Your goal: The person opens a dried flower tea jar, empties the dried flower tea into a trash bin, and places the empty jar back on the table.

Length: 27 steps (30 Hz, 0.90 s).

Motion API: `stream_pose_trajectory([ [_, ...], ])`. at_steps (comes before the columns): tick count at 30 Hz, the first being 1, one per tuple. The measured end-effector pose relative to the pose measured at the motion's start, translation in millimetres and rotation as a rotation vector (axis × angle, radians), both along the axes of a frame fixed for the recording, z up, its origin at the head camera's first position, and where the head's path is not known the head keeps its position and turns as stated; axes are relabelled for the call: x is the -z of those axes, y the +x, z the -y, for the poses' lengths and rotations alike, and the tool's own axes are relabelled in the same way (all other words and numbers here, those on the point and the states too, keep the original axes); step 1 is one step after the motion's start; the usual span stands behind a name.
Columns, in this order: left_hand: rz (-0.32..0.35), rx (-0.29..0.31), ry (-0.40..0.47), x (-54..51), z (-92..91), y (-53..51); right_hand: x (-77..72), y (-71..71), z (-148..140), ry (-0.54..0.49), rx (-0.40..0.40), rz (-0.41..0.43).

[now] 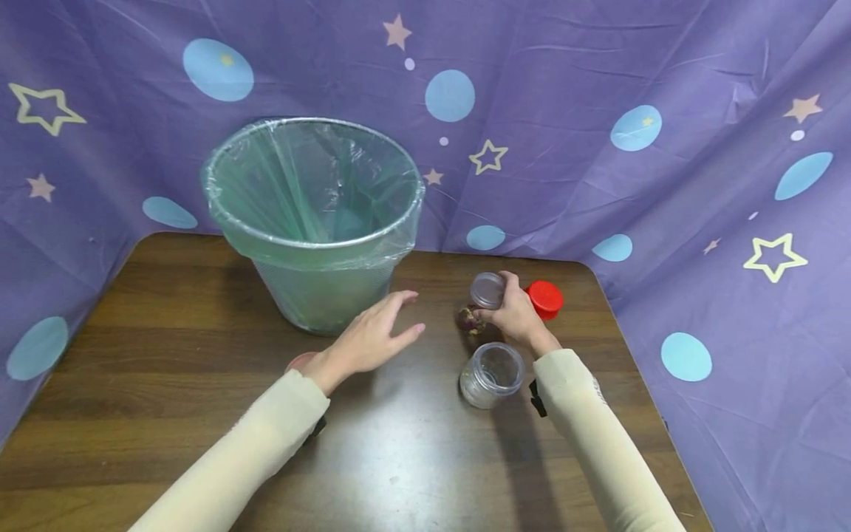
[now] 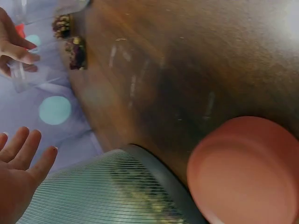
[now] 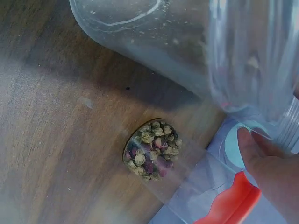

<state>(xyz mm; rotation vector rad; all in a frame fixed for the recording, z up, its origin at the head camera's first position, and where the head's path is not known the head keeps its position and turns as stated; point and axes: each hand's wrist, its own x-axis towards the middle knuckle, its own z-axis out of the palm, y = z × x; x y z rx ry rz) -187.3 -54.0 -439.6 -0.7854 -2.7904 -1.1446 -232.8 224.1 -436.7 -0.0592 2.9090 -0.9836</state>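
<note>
My right hand (image 1: 515,314) grips a clear jar (image 1: 487,290) near its round top, thumb on one side and fingers on the other. Low by that jar show dried flower buds (image 1: 470,320), seen closer in the right wrist view as a cluster of pale and purple buds (image 3: 154,149). An uncapped clear jar (image 1: 492,375) stands just nearer than the hand. My left hand (image 1: 372,336) is in the air beside the bin, fingers apart, holding nothing; the left wrist view shows its spread fingers too.
The lined mesh bin (image 1: 326,295) stands at the back left. A red lid (image 1: 545,297) is right of my right hand. A round pink container (image 2: 245,172) sits under my left wrist. A patterned purple cloth (image 1: 545,66) hangs behind the wooden table (image 1: 159,414).
</note>
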Motion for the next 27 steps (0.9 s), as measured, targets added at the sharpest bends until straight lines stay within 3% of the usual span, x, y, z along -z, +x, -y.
stream_pose_trajectory([
  [5, 0.047, -0.025, -0.017, 9.4, 5.2, -3.1, 3.1, -0.4, 4, 0.025, 0.011, 0.023],
  [11, 0.041, -0.015, -0.039, 17.5, 13.8, -4.4, 5.9, 2.2, 6, -0.058, 0.015, 0.077],
  [19, 0.05, 0.009, -0.199, 24.4, 21.1, -4.0, 12.4, 2.4, 0, -0.182, 0.001, 0.121],
  [27, 0.085, 0.022, -0.259, 27.0, 20.1, -5.8, 10.9, 3.6, 0, -0.199, -0.036, 0.136],
])
